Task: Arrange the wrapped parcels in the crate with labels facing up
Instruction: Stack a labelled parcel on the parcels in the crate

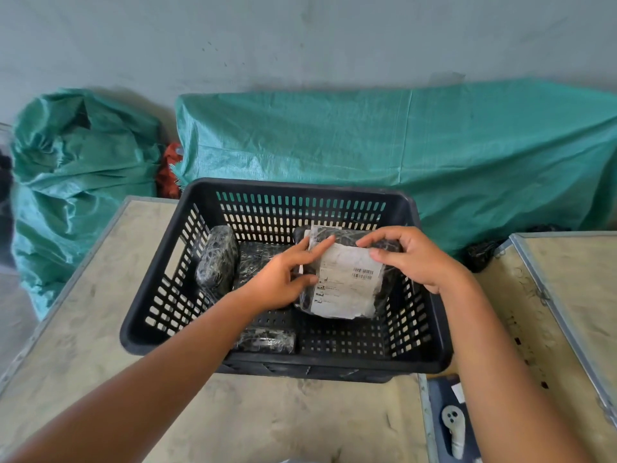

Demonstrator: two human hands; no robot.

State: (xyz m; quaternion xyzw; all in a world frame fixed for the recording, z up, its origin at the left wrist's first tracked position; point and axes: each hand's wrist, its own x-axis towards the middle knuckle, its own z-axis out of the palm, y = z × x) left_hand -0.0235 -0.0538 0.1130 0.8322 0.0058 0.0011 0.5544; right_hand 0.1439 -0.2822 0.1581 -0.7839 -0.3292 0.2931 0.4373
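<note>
A black slotted plastic crate sits on a worn table. Both hands hold a black wrapped parcel inside the crate's right half, its white barcode label facing up. My left hand grips its left edge, and my right hand grips its upper right corner. Another wrapped parcel stands on edge against the crate's left wall. A second one lies flat behind my left hand, and a third lies near the front wall. No label shows on these three.
The crate rests on a beige table with metal edging. A second table stands to the right across a narrow gap, where a white object lies on the floor. Green woven sacks and a black bag line the wall behind.
</note>
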